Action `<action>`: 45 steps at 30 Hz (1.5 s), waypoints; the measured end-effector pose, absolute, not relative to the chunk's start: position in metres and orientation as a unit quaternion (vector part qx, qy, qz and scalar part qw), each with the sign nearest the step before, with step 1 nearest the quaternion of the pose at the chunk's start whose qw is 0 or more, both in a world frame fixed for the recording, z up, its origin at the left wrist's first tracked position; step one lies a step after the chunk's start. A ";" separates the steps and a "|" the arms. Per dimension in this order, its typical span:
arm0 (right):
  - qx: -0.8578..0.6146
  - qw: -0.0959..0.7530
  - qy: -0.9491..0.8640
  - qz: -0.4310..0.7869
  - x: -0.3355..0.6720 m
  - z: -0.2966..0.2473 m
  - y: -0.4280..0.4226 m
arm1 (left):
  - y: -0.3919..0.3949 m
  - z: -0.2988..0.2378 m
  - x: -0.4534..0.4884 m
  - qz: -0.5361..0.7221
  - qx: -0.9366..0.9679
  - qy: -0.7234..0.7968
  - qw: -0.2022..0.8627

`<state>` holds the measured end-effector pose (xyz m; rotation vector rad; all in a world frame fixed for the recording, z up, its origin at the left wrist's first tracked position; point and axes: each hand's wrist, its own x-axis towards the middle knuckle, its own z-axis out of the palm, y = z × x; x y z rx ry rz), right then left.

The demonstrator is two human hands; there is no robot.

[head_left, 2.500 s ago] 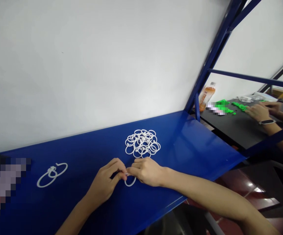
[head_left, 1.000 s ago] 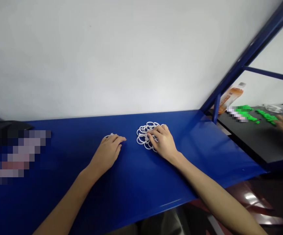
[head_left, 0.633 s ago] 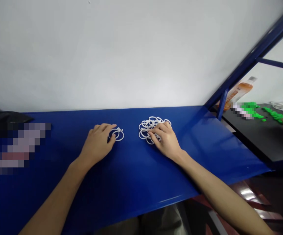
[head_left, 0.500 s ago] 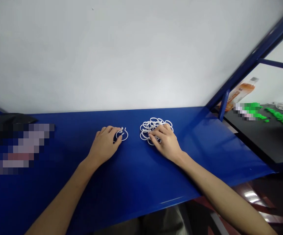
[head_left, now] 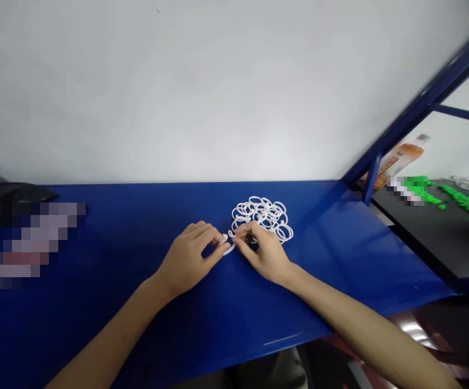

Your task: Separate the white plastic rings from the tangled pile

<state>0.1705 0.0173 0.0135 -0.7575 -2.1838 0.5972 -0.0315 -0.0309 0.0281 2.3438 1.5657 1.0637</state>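
Observation:
An open white plastic ring point(head_left: 229, 249) is held just above or on the blue tabletop, its curved part showing between my hands. My left hand point(head_left: 192, 256) is closed in a pinch, thumb and forefinger on the ring's left end. From the other side my right hand point(head_left: 265, 251) pinches at its right end; the fingertips hide part of that end. A pile of similar white rings point(head_left: 275, 208) lies just behind and beside my right hand, overlapping one another.
The blue table point(head_left: 137, 210) runs up to a pale wall point(head_left: 218, 97). Far left lies a black bag point(head_left: 19, 193) beside a blurred-out item. Past a blue frame post on the right, a dark table point(head_left: 424, 232) bears green pieces point(head_left: 463, 201), a bottle point(head_left: 402, 156) and another person's hand.
My left hand has moved right and nearer with the open ring. My right hand has left the pile, shifting left and nearer, and now meets the ring.

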 end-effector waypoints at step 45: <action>-0.375 0.309 -0.874 0.016 0.178 0.039 0.049 | -0.022 0.018 -0.056 0.276 0.749 0.602 -0.027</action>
